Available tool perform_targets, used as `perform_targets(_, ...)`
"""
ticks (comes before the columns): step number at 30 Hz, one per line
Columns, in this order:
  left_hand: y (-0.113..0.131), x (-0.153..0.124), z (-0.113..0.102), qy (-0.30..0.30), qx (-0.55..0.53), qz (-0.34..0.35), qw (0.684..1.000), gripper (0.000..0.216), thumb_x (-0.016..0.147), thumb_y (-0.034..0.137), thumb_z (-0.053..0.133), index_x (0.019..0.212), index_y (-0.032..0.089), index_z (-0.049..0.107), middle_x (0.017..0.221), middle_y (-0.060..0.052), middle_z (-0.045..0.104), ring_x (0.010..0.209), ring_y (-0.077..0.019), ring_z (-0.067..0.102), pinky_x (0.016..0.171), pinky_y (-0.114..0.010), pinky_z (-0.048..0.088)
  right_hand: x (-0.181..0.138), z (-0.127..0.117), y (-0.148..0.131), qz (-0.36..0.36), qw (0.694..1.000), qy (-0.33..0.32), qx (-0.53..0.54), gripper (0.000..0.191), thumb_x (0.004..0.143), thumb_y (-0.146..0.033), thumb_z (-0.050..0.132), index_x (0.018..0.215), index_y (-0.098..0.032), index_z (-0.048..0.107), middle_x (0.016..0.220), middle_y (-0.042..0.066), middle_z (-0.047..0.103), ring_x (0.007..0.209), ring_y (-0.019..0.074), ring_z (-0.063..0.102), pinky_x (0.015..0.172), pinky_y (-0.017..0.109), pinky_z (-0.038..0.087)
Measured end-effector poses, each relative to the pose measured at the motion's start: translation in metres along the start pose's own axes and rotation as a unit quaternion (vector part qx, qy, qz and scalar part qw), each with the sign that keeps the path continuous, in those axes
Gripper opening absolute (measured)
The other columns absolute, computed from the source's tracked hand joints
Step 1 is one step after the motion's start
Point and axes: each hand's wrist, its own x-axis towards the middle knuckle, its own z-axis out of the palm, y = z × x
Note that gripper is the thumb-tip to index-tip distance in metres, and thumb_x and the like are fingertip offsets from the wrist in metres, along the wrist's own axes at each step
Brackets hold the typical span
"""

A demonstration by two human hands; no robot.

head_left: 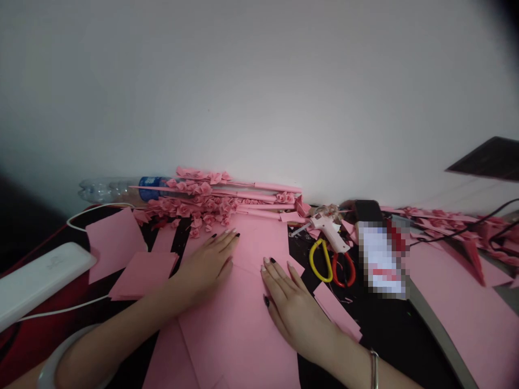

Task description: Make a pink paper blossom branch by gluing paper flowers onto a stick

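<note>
My left hand (211,262) lies flat with fingers stretched out on a large pink paper sheet (239,329) spread on the dark table. My right hand (290,305) rests flat on the same sheet, a little nearer and to the right, fingers together and extended. Neither hand holds anything. The two hands press the paper down on either side of a faint fold line. Smaller pink squares (140,273) lie left of my left hand.
Pink paper roses on stems (211,200) and a plastic bottle (121,189) lie along the wall. A white glue gun (330,229), yellow and red scissors (332,262), a blurred packet (381,259), a white power bank (38,278) and more pink sheets (458,302) surround the work area.
</note>
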Motion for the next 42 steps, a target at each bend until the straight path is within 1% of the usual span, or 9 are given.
perform_targets(4, -0.003, 0.001, 0.01, 0.028, 0.005, 0.0, 1.0, 0.052, 0.101, 0.028, 0.026, 0.146, 0.01, 0.042, 0.152, -0.015, 0.044, 0.142, -0.0255, 0.039, 0.115, -0.042, 0.033, 0.0, -0.001, -0.001, 0.006, 1.0, -0.003, 0.007, 0.05, 0.095, -0.012, 0.039, 0.143, -0.001, 0.044, 0.152, 0.022, 0.037, 0.143, 0.0315, 0.035, 0.115, 0.059, 0.032)
perform_targets(8, 0.001, 0.0, 0.01, 0.056, 0.022, 0.006, 0.998, 0.05, 0.101, 0.028, 0.027, 0.146, 0.012, 0.044, 0.151, -0.013, 0.045, 0.143, -0.028, 0.036, 0.116, -0.047, 0.029, 0.0, -0.002, -0.001, 0.011, 1.0, -0.015, 0.011, 0.05, 0.096, -0.013, 0.036, 0.145, -0.001, 0.042, 0.153, 0.022, 0.035, 0.144, 0.0317, 0.033, 0.116, 0.06, 0.03)
perform_targets(11, 0.013, -0.003, 0.007, 0.063, 0.022, 0.046, 0.997, 0.048, 0.102, 0.028, 0.031, 0.146, 0.017, 0.045, 0.151, -0.009, 0.047, 0.146, -0.0278, 0.03, 0.12, -0.048, 0.02, 0.0, -0.004, -0.001, 0.018, 0.999, -0.025, 0.021, 0.051, 0.097, -0.014, 0.036, 0.146, -0.002, 0.041, 0.154, 0.021, 0.034, 0.145, 0.0312, 0.031, 0.116, 0.06, 0.029)
perform_targets(14, 0.029, -0.006, 0.008, 0.05, 0.009, 0.099, 0.994, 0.047, 0.101, 0.026, 0.032, 0.147, 0.021, 0.042, 0.154, -0.005, 0.043, 0.149, -0.0242, 0.023, 0.122, -0.046, 0.014, 0.0, -0.004, -0.001, 0.021, 0.999, -0.024, 0.029, 0.051, 0.096, -0.014, 0.037, 0.146, -0.002, 0.04, 0.155, 0.02, 0.034, 0.146, 0.0308, 0.03, 0.116, 0.06, 0.028)
perform_targets(17, 0.041, -0.008, 0.011, 0.027, 0.009, 0.128, 0.991, 0.049, 0.1, 0.021, 0.031, 0.147, 0.018, 0.04, 0.156, -0.007, 0.04, 0.15, -0.0215, 0.02, 0.123, -0.042, 0.012, 0.001, -0.003, -0.002, 0.027, 0.999, -0.019, 0.035, 0.051, 0.096, -0.014, 0.038, 0.146, -0.003, 0.041, 0.153, 0.019, 0.038, 0.145, 0.0304, 0.031, 0.117, 0.059, 0.027)
perform_targets(25, 0.051, -0.01, 0.013, 0.028, 0.003, 0.105, 0.994, 0.052, 0.1, 0.028, 0.031, 0.149, 0.011, 0.035, 0.156, -0.013, 0.038, 0.148, -0.0236, 0.025, 0.122, -0.042, 0.018, 0.0, 0.003, -0.007, 0.041, 0.999, 0.011, 0.029, 0.052, 0.1, -0.028, 0.042, 0.145, -0.004, 0.042, 0.151, 0.02, 0.042, 0.144, 0.0314, 0.033, 0.117, 0.06, 0.026)
perform_targets(32, 0.043, -0.011, 0.012, 0.037, -0.02, 0.087, 0.995, 0.053, 0.102, 0.032, 0.028, 0.153, 0.02, 0.03, 0.158, -0.007, 0.035, 0.147, -0.0215, 0.028, 0.121, -0.042, 0.017, -0.002, 0.001, -0.009, 0.051, 0.998, 0.022, 0.025, 0.059, 0.1, -0.04, 0.044, 0.146, -0.003, 0.042, 0.153, 0.021, 0.039, 0.144, 0.0319, 0.033, 0.115, 0.058, 0.032)
perform_targets(36, 0.031, -0.01, 0.008, 0.02, -0.023, 0.056, 0.998, 0.052, 0.102, 0.031, 0.026, 0.154, 0.021, 0.029, 0.158, -0.006, 0.035, 0.145, -0.0219, 0.033, 0.119, -0.043, 0.022, -0.01, -0.004, -0.009, 0.056, 0.998, 0.018, 0.012, 0.057, 0.1, -0.038, 0.044, 0.144, -0.002, 0.044, 0.154, 0.021, 0.036, 0.144, 0.0331, 0.032, 0.114, 0.059, 0.034)
perform_targets(42, 0.009, -0.008, 0.01, 0.035, -0.009, 0.017, 0.999, 0.054, 0.102, 0.033, 0.026, 0.154, 0.02, 0.029, 0.157, -0.007, 0.037, 0.144, -0.024, 0.035, 0.117, -0.044, 0.025, -0.027, -0.004, -0.008, 0.053, 0.998, 0.026, -0.005, 0.05, 0.097, -0.028, 0.047, 0.142, -0.004, 0.048, 0.149, 0.021, 0.043, 0.141, 0.0339, 0.038, 0.111, 0.06, 0.038)
